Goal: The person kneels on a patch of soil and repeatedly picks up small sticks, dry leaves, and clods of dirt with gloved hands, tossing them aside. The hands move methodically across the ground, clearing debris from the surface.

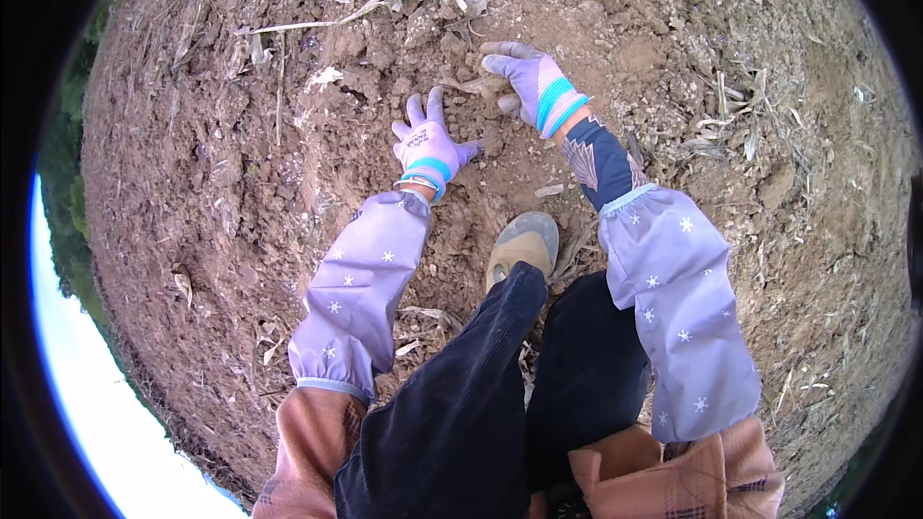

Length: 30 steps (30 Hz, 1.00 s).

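Note:
My left hand (430, 140), in a lavender knit glove with a turquoise cuff band, is spread palm down on or just over the brown soil (461, 194), with its fingers apart. Farther right and a little higher in the picture, my right hand (525, 83) wears a matching glove. Its fingers are curved and apart from the thumb, with nothing visible between them. A dry, tan leaf-like piece (472, 85) lies on the soil between the two hands, near the right fingertips. Lavender sleeve covers with white snowflakes are on both forearms.
A long dry stalk (360, 11) with withered leaves lies beyond the hands. Dry plant scraps (743, 112) are scattered at the right. My tan and grey shoe (524, 245) stands on the cloddy ground close below the hands. Green plants edge the field at the far left.

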Tool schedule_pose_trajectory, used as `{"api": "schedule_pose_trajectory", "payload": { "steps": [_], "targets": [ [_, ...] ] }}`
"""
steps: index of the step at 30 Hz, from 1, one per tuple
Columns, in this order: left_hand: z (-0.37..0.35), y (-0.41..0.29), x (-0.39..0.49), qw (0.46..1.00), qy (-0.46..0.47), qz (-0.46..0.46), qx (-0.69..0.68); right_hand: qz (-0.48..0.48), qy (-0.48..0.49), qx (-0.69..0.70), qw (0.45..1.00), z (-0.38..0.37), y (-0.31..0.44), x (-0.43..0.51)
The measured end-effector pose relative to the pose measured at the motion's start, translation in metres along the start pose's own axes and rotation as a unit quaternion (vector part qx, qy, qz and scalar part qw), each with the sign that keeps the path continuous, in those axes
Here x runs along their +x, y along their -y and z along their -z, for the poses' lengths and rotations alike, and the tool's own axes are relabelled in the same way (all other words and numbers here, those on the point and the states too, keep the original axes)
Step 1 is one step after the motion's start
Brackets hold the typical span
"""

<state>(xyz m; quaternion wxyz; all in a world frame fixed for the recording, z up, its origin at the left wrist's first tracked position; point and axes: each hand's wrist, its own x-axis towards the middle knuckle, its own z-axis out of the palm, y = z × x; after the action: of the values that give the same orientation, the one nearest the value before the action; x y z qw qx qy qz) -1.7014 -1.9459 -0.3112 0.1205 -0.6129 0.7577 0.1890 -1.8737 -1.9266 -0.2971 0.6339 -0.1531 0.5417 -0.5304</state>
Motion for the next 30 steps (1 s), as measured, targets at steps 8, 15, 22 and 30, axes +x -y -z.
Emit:
{"api": "schedule_pose_trajectory", "payload": {
  "steps": [8, 15, 22, 30],
  "targets": [
    [-0.008, 0.025, 0.025, 0.99, -0.075, -0.043, -0.115, -0.007, -0.026, 0.001, 1.0, 0.022, 0.013, -0.021],
    [0.002, 0.018, 0.055, 0.891, -0.018, -0.002, -0.455, 0.018, -0.113, -0.129, 0.985, 0.076, -0.012, -0.054],
    [0.027, -0.037, 0.09, 0.808, -0.17, -0.016, -0.564, 0.119, -0.168, -0.406, 0.89, 0.097, -0.039, -0.082],
    [-0.031, -0.063, -0.013, 0.944, -0.114, -0.275, -0.141, 0.148, -0.194, -0.476, 0.845, 0.115, -0.026, -0.125]
  ]
}}
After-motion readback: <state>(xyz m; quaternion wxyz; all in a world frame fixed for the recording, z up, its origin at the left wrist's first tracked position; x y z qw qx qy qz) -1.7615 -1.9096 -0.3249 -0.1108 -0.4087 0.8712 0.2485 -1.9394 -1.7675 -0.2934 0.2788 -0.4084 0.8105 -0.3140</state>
